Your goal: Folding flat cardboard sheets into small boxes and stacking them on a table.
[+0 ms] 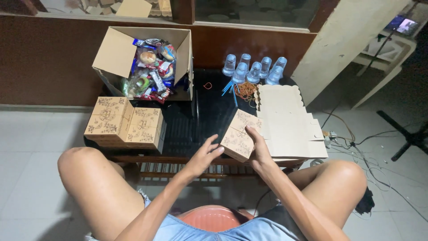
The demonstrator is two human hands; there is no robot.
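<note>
Pale floor tiles surround a low dark counter [196,120]. At its near edge, toward the right corner, the right hand [260,151] has a closed grip on a small printed box [240,134], thumb up its right side. The left hand [204,156] touches the box's near left corner, fingers loosely spread and holding nothing. Flat unfolded cartons [287,120] lie just beside it on the right. Finished boxes [125,121] stack at the left edge. An open carton of wrapped snacks [147,62] and upturned clear cups [254,69] sit along the far edge.
</note>
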